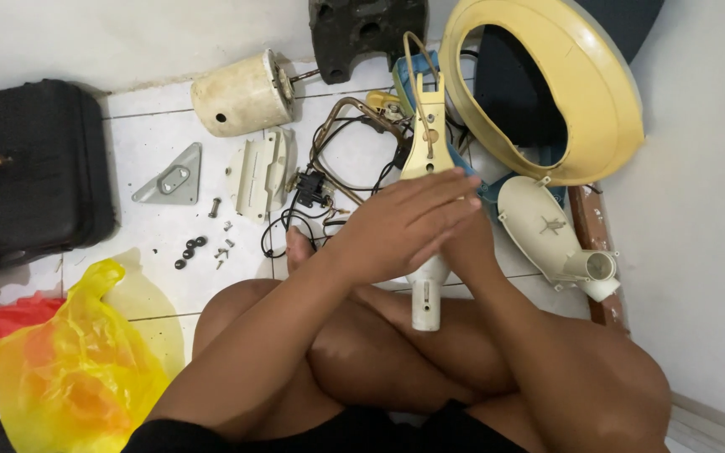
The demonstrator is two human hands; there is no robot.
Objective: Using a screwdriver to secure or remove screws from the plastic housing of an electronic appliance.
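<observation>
**Cream plastic neck piece held between two hands above crossed legs**

Cream plastic neck piece (426, 159) stands nearly upright at the middle of the view, its tube end pointing down over the person's crossed legs and its upper end carrying a wire loop.

Far left, a black case (31, 172) lies on the white tiled floor (140, 143). Below it sits a yellow plastic bag (73, 369) with a bit of red cloth (2, 323) beside it. Further right, a grey triangular metal bracket (174, 178) lies flat, with loose screws and small black washers (190, 250) scattered just below. Above these rests a cream cylindrical motor housing (241, 92) on its side, and a cream flat cover plate (260, 172) lies near it. A tangle of black wires with a copper-coloured tube (337, 159) spreads next to the plate, and a dark cast base (367, 33) sits at the top edge.

The left hand (404, 222) lies flat with fingers straight and together, laid across the front of the neck piece. The right hand (463, 239) is mostly hidden behind it; whether it grips the piece cannot be told.

To the right, a large yellow ring-shaped guard rim (602, 101) leans by the wall, and a cream oval shell with a short tube (551, 235) lies on the floor below it.
</observation>
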